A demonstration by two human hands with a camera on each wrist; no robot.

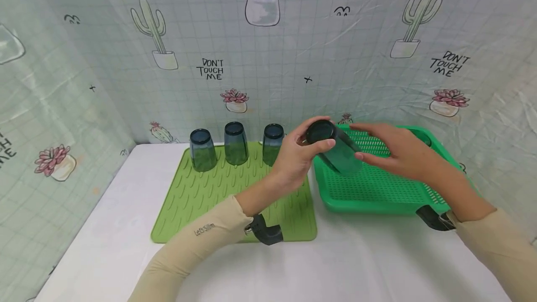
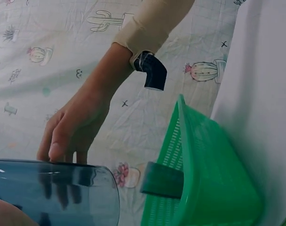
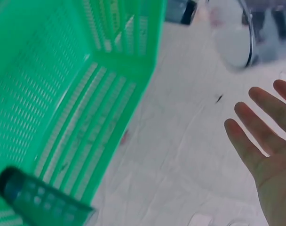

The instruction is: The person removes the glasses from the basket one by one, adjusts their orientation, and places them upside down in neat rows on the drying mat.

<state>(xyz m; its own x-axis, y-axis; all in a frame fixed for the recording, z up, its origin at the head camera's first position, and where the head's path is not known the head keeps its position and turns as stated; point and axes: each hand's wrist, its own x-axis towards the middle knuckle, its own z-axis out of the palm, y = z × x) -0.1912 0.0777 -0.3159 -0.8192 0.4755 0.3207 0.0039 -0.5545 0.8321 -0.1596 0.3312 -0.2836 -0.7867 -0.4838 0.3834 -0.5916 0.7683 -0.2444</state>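
My left hand [image 1: 295, 150] grips a clear blue drinking glass [image 1: 346, 153] close to its thick dark end, fingers and thumb around it. The glass is tilted over the left part of a green plastic basket [image 1: 335, 206]. On the glass's other side, my right hand [image 1: 404, 153] has its fingers stretched out toward it; the right wrist view shows this hand [image 3: 274, 146] with fingers spread and a gap to the glass [image 3: 270, 35]. Another glass [image 3: 44, 200] lies inside the basket.
Left of the basket lies a green ridged drying mat [image 1: 201, 209]. Along its back edge stand three similar glasses, a left one [image 1: 203, 153], a middle one [image 1: 236, 146] and a right one [image 1: 272, 146]. A patterned cloth [image 1: 293, 59] hangs behind the white table [image 1: 356, 255].
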